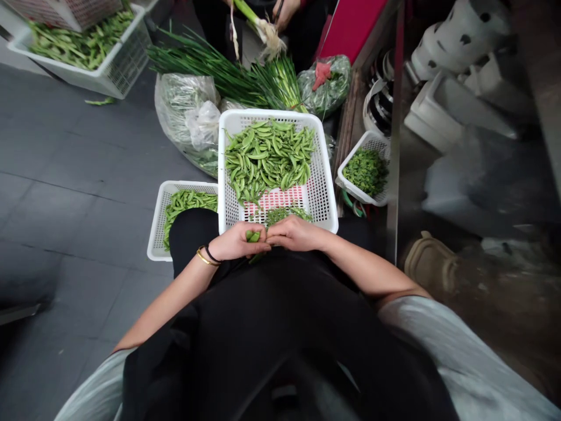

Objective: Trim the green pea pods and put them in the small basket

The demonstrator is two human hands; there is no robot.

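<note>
In my lap sits a white perforated basket (322, 187) with a heap of snow peas (267, 155) at its far side. A small pile of green trimmings (287, 215) lies in its near end. Just over the near rim, my left hand (239, 240) is closed around a few snow peas (253, 236), which show between thumb and fingers. My right hand (298, 233) is pinched closed, its fingertips touching those of the left. Whatever the right fingertips grip is hidden. A second white basket (156, 228) with more snow peas (188, 202) stands on the floor by my left knee.
Green garlic chives (210, 64) and bagged greens (186, 105) lie beyond the basket. Another person's hand (287, 11) is near a rooted leek (267, 35). A basket of leafy greens (366, 169) stands right, beside a metal edge (397, 146). A large crate (118, 73) is far left.
</note>
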